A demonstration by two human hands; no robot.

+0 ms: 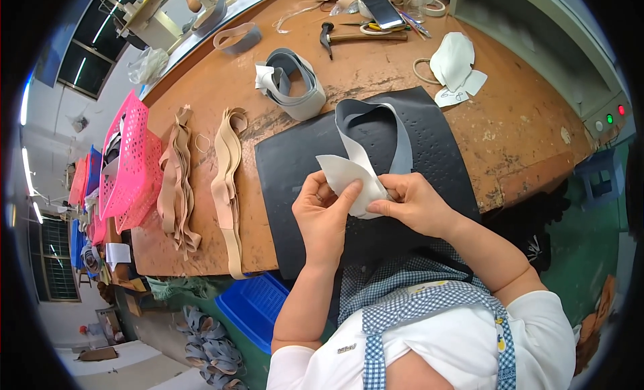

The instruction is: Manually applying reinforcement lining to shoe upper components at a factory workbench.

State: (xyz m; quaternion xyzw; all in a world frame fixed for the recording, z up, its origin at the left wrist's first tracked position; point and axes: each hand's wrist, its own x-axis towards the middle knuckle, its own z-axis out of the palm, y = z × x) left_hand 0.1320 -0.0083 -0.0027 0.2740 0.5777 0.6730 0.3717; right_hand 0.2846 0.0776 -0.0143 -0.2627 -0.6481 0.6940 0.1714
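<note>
Both hands hold one long strip (404,145), grey on one face and white on the other, which loops up over a black mat (295,169). My left hand (322,212) pinches the strip's broad white end between thumb and fingers. On the right side of that end, my right hand (414,203) grips with its thumb on the white face. The fingertips behind the strip are hidden. Just beyond the mat's far left edge stands a coiled roll of similar grey and white strip (308,101).
Two bundles of tan strips (228,182) lie left of the mat, with a pink basket (124,165) farther left. Toward the back are a hammer (365,38), a phone (382,13) and white cut pieces (453,61). A blue crate (258,309) sits below the table's front edge.
</note>
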